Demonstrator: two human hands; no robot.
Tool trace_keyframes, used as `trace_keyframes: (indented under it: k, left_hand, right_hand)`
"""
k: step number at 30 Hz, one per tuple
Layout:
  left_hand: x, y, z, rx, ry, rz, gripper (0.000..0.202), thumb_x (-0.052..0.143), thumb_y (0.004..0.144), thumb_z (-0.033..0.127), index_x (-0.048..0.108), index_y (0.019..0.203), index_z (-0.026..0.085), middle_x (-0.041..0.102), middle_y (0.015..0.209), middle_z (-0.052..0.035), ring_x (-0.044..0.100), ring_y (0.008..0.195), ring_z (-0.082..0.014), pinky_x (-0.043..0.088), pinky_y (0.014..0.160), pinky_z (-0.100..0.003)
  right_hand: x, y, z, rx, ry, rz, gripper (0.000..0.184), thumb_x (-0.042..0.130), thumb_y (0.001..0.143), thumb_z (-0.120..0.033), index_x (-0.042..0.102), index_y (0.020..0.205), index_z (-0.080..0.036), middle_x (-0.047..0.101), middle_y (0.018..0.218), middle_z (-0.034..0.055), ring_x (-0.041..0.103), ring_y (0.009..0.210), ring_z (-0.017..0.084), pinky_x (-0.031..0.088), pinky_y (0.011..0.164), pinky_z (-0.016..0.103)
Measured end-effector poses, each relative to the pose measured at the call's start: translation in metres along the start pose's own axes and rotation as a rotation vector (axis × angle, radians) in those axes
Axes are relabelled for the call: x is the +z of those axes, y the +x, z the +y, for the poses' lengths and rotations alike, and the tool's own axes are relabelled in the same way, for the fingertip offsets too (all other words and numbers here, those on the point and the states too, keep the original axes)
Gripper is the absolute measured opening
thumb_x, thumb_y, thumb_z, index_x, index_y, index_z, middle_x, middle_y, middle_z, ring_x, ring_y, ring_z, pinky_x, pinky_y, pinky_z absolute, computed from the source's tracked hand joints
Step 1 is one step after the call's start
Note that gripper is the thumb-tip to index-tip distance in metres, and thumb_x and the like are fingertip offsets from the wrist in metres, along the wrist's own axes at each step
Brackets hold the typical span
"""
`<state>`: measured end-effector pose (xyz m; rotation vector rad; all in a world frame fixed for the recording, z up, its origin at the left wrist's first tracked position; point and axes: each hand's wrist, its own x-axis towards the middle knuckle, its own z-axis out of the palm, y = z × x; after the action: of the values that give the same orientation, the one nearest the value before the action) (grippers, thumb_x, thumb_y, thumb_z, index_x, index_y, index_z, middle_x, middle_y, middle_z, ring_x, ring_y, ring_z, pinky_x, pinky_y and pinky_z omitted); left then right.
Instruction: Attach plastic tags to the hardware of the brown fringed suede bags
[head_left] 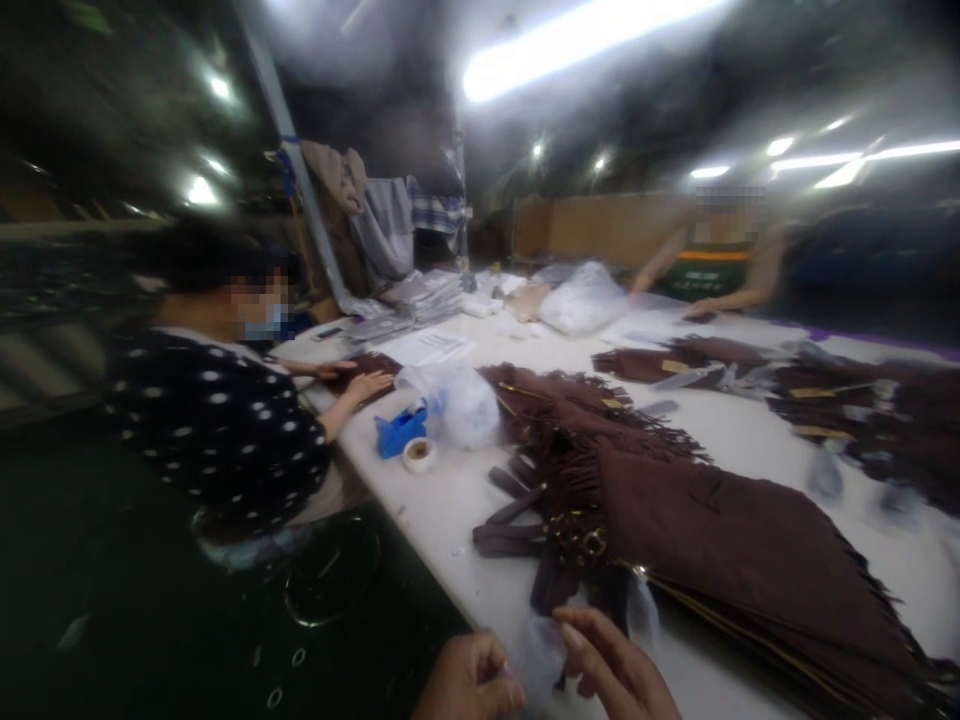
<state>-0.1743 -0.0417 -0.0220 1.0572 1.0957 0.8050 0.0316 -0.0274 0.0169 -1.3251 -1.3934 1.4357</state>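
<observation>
At the bottom edge, my left hand [472,678] is closed, its thumb and fingers pinched on a thin clear plastic piece [541,655] that looks like a small bag. My right hand [615,668] has its fingertips at the other side of this plastic and appears to pinch it there. Just beyond my hands lies a stack of dark brown fringed garments [720,530] with gold-coloured trim and metal rings. Dark brown straps [510,538] stick out from the stack's left side. Another clear plastic scrap [642,610] hangs by the stack's near edge.
A blue tape dispenser [401,430], a tape roll [419,455] and a bunched plastic bag [469,405] stand on the white table [442,520]. One co-worker [225,420] handles brown cloth at left; another [709,265] stands across. More brown pieces [885,400] lie at right.
</observation>
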Motion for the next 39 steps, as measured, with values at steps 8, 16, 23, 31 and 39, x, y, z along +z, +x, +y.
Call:
trace_keyframes:
  k: [8, 16, 23, 31, 39]
  left_hand:
    - [-0.018, -0.014, 0.030, 0.099, 0.533, 0.045, 0.011, 0.061, 0.067, 0.027, 0.063, 0.069, 0.016, 0.061, 0.071, -0.0019, 0.054, 0.071, -0.0189, 0.032, 0.064, -0.027]
    - [-0.032, -0.022, 0.037, 0.102, 0.449, 0.047, 0.013, 0.057, 0.076, 0.025, 0.065, 0.071, 0.015, 0.061, 0.070, -0.0004, 0.055, 0.072, -0.0176, 0.036, 0.065, -0.025]
    - [-0.038, -0.024, 0.035, 0.107, 0.455, 0.057, 0.016, 0.056, 0.080, 0.024, 0.065, 0.072, 0.014, 0.063, 0.072, -0.0010, 0.057, 0.073, -0.0176, 0.035, 0.066, -0.025]
    - [-0.031, -0.033, 0.042, 0.102, 0.565, 0.141, 0.013, 0.054, 0.083, 0.023, 0.062, 0.074, 0.017, 0.063, 0.074, -0.0008, 0.055, 0.074, -0.0176, 0.034, 0.067, -0.026]
    - [-0.023, -0.042, 0.047, 0.145, 0.750, 0.146, 0.023, 0.047, 0.092, 0.029, 0.061, 0.076, 0.019, 0.064, 0.078, -0.0012, 0.056, 0.078, -0.0188, 0.034, 0.071, -0.027]
  right_hand:
    - [-0.002, 0.021, -0.020, -0.092, -0.324, -0.286, 0.036, 0.045, 0.092, -0.046, 0.061, 0.076, -0.018, 0.060, 0.064, 0.0005, 0.056, 0.062, 0.016, 0.039, 0.059, 0.026]
    - [0.014, 0.032, -0.001, 0.143, 0.186, -0.420, 0.043, 0.061, 0.078, -0.060, 0.055, 0.070, -0.018, 0.057, 0.058, -0.0025, 0.048, 0.047, 0.009, 0.035, 0.050, 0.022]
    - [0.014, 0.025, 0.007, 0.007, 0.056, -0.162, 0.043, 0.054, 0.085, -0.058, 0.062, 0.101, -0.019, 0.065, 0.074, 0.0014, 0.053, 0.055, 0.012, 0.040, 0.050, 0.023]
    - [0.013, -0.002, -0.011, -0.264, -0.352, -0.086, 0.024, 0.055, 0.089, -0.042, 0.058, 0.108, -0.027, 0.065, 0.099, 0.0028, 0.061, 0.087, 0.021, 0.047, 0.074, 0.029]
    - [0.026, -0.006, -0.014, -0.252, -0.300, -0.114, 0.010, 0.056, 0.089, -0.031, 0.059, 0.086, -0.022, 0.061, 0.086, 0.0004, 0.058, 0.079, 0.017, 0.042, 0.068, 0.026]
